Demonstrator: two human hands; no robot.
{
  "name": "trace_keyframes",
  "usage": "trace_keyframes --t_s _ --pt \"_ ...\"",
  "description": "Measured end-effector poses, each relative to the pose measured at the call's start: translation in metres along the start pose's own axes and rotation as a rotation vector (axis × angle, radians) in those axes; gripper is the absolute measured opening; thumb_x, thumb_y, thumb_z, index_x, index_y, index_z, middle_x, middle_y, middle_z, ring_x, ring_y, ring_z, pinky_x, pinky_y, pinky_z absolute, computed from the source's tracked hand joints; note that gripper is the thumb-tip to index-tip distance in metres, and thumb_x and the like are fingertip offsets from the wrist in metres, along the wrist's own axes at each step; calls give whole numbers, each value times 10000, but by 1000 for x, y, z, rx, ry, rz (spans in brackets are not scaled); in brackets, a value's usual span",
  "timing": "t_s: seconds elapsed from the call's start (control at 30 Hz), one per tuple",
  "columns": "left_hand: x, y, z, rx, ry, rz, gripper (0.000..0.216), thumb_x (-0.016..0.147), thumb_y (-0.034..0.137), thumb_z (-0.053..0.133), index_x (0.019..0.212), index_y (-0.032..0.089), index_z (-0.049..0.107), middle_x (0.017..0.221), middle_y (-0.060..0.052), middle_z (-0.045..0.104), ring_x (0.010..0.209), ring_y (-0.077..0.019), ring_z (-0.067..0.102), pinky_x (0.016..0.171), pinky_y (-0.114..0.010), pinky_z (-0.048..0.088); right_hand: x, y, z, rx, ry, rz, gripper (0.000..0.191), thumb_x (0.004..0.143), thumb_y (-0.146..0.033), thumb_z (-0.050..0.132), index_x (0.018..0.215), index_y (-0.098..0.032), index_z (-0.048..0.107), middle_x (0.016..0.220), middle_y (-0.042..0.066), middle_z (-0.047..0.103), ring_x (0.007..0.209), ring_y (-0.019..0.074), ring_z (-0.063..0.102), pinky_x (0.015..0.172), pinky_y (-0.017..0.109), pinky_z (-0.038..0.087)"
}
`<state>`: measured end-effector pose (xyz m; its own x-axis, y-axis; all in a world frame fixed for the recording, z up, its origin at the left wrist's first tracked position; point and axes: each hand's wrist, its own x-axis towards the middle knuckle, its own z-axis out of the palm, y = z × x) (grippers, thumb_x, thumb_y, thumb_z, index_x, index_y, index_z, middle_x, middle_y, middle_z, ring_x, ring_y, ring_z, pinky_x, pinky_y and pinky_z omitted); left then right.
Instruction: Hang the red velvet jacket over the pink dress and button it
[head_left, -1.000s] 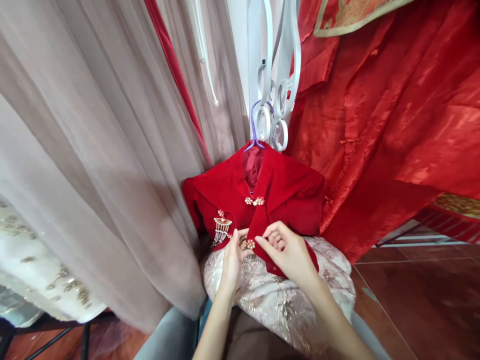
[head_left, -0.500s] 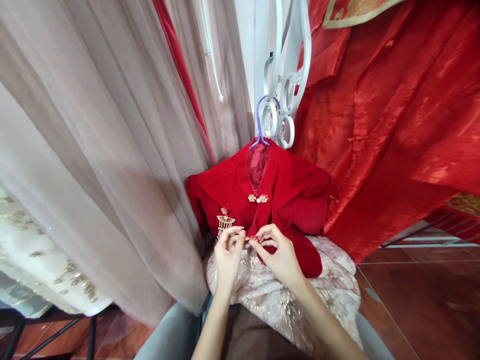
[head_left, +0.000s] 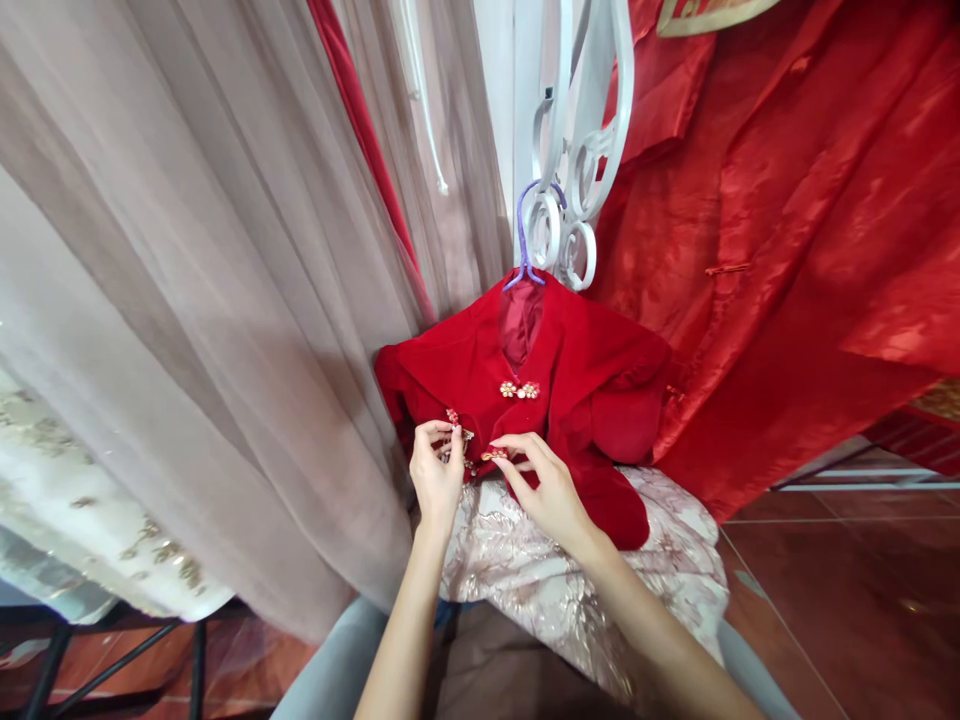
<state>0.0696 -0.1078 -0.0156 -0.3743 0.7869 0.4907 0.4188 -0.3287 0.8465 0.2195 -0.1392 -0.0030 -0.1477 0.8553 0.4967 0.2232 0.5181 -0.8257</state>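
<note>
A small red velvet jacket (head_left: 570,370) hangs on a purple hanger (head_left: 525,235) from a white scrolled rack (head_left: 577,190). Its upper gold flower clasp (head_left: 519,389) is joined. My left hand (head_left: 436,478) pinches the jacket's left front edge by the tasselled brooch (head_left: 455,425). My right hand (head_left: 544,487) pinches the lower gold clasp (head_left: 495,455) on the right front edge. Both hands are closed on the fabric, close together. Below the jacket spreads a pale pink brocade skirt (head_left: 600,580).
Sheer beige curtain (head_left: 187,300) fills the left. Red satin garments (head_left: 787,230) hang at the right. A white beaded gown (head_left: 90,540) lies over a black frame (head_left: 127,660) at lower left. Red-brown floor tiles (head_left: 847,590) show at lower right.
Both hands have risen and shifted left along the jacket front. The left hand now covers part of the brooch, and the two lower front edges are pulled closer together.
</note>
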Motion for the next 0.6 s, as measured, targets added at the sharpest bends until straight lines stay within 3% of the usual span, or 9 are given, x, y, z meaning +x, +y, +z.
trace_keyframes --t_s 0.17,0.3,0.43,0.6 --pt "-2 6 -1 -217 10 -92 212 797 352 650 889 189 550 861 -23 620 801 -129 626 698 -227 532 17 5 9 38 -7 -8 212 912 -263 504 1097 -260 609 1030 44 616 906 153 624 743 270 585" --pt "-3 11 -3 -392 -57 -222 248 749 388 687 846 167 632 856 -28 657 821 -151 641 771 -283 551 29 5 18 88 -11 -31 208 912 -269 498 1064 -260 639 1024 41 624 880 141 630 730 258 587" --pt "-3 14 -5 -479 -38 -327 286 725 404 705 844 147 662 859 -34 687 820 -162 662 807 -316 559 35 5 24 97 12 -35 208 913 -285 495 1049 -259 650 1018 44 633 897 151 634 732 271 592" --pt "-5 16 -6 -472 -55 -289 290 695 339 744 896 144 671 898 -55 702 846 -163 667 820 -304 552 37 5 24 104 7 -51 192 905 -275 510 1027 -254 658 987 35 631 891 142 638 774 269 588"
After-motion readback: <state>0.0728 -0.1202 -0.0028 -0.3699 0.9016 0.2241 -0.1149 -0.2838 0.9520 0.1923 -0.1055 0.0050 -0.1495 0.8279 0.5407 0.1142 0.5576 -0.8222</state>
